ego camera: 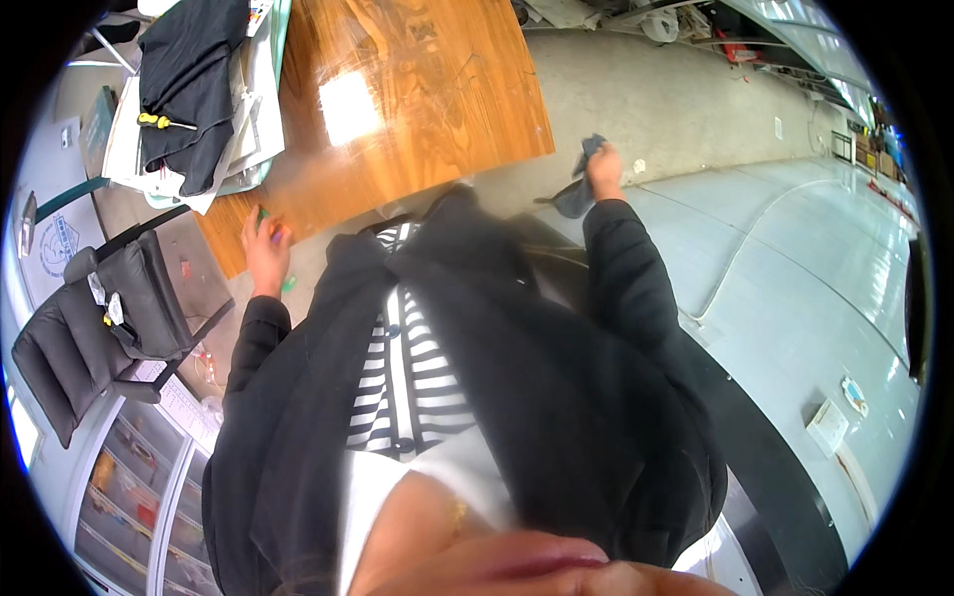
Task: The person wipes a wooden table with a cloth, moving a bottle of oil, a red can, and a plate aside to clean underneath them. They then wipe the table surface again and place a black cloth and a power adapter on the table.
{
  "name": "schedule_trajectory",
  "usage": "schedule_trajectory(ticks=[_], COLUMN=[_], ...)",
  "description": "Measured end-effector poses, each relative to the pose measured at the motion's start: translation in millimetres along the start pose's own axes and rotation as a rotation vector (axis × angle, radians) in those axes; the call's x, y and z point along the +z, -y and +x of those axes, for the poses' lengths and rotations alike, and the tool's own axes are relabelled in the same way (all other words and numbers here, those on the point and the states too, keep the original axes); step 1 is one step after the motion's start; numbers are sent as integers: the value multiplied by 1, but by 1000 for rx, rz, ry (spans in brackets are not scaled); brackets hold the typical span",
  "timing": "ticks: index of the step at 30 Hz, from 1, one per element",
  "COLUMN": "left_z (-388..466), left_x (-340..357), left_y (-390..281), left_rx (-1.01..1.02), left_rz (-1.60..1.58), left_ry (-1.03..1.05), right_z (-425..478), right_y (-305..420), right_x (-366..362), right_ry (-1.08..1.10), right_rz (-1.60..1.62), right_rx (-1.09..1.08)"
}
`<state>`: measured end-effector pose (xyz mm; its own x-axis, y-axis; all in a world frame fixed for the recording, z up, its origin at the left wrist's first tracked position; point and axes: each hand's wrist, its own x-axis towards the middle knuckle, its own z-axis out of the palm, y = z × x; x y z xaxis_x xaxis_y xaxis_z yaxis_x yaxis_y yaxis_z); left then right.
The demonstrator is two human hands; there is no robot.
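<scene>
My left hand (267,249) is at the near-left edge of the glossy wooden table (417,97), fingers curled around a small item with green parts (261,216). A purple glint shows between the fingers, and the hand hides most of the item. Beyond the table's right corner, my right hand (607,170) grips a dark grey cloth (576,197), which hangs loosely below the fingers. That cloth is clear of the tabletop and slightly blurred.
On the table's left lie papers (257,134) in a pale green tray, topped by a black cloth (190,82) and a yellow-handled screwdriver (156,121). A dark padded chair (67,343) stands at left, near a glass-fronted cabinet (127,484). A pale hose or cable (727,261) crosses the right side.
</scene>
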<state>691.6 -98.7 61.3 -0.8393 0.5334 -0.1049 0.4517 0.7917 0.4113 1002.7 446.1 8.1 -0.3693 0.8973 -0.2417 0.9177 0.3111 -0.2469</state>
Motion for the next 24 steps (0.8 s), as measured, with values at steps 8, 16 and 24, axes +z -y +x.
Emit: schedule_trajectory(ticks=[8, 16, 24], left_z=[-1, 3, 14], left_x=[3, -5, -12], left_y=[11, 0, -14], left_rx=[-81, -172, -271], left_rz=[18, -25, -56], left_ry=[-4, -8, 32], right_z=[-42, -21, 99], right_y=[165, 317, 457], right_x=[-21, 50, 100], right_ry=[-125, 98, -200], right_rz=[336, -228, -142], right_rx=[-728, -1162, -1221])
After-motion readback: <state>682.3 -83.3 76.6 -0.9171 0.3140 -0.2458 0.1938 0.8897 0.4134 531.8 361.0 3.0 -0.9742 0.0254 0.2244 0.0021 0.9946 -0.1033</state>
